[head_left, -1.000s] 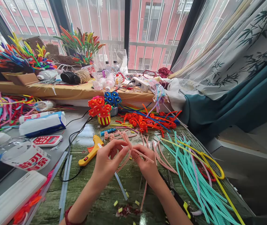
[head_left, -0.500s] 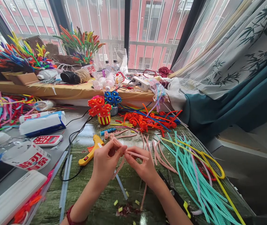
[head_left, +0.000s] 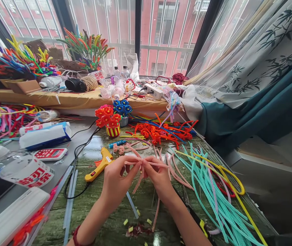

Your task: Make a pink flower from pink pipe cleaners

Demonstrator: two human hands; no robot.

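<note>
Over the middle of the green table, my left hand [head_left: 121, 176] and my right hand [head_left: 157, 176] meet fingertip to fingertip. Both pinch pale pink pipe cleaners [head_left: 137, 189], whose ends stick out to the sides, upward and below. How the strands cross is hidden behind my fingers. Beyond my hands lie small curled pink pieces [head_left: 121, 150] and a blue tube [head_left: 117, 144]. A yellow glue gun [head_left: 99, 165] rests left of my left hand. Loose pink pipe cleaners [head_left: 178, 172] are spread to the right of my right hand.
Turquoise pipe cleaners [head_left: 212, 194] cover the right side. Red pipe-cleaner pieces [head_left: 156, 133] lie at the back, beside a striped pot [head_left: 113, 130] of red flowers and some blue flowers [head_left: 122, 107]. Clear glue sticks [head_left: 70, 194] and a black cable [head_left: 75, 158] lie left.
The pink strands have turned between my fingers; one now lies across both hands and another points up and away. My right fingers have shifted slightly up. The glue gun stays put.
</note>
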